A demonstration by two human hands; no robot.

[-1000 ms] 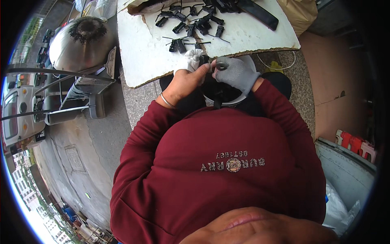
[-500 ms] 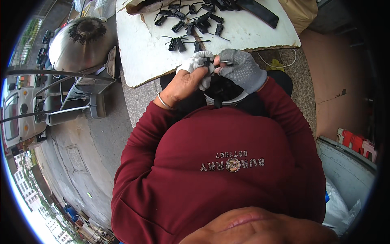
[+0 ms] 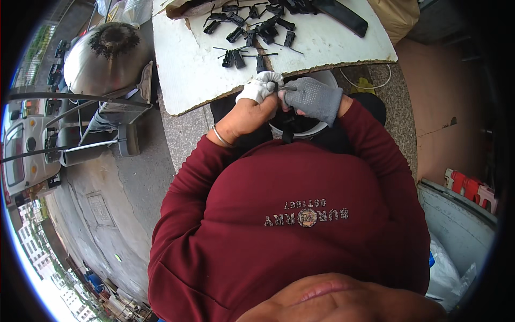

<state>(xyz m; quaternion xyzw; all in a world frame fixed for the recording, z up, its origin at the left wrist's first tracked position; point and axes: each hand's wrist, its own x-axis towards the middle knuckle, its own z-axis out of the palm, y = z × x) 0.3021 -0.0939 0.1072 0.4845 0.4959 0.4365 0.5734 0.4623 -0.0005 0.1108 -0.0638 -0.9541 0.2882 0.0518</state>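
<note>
Near the table's front edge, my left hand [image 3: 256, 107], its fingers covered in white glove fabric, is closed round a small black plastic part [image 3: 275, 86]. Only the tip of that part shows between the fingers. My right hand [image 3: 314, 99], in a grey dotted glove, meets it from the right. Its fingers are pinched on a small shiny metal tool [image 3: 288, 88], mostly hidden by the glove. Below both hands sits a white bucket [image 3: 322, 127] with black pieces in it. Several black plastic parts with thin ties [image 3: 236, 35] lie on the white board table [image 3: 188, 75].
A long dark flat object [image 3: 343, 19] lies at the table's far right. To the left stands a rounded metal vessel [image 3: 102, 67] on a frame, with a parked vehicle [image 3: 32, 150] beyond. A white cord [image 3: 370, 87] loops on the ground right of the table.
Both hands have shifted slightly. My right hand has turned and dropped a little, so less of the metal tool shows. The black part is more covered by my left fingers.
</note>
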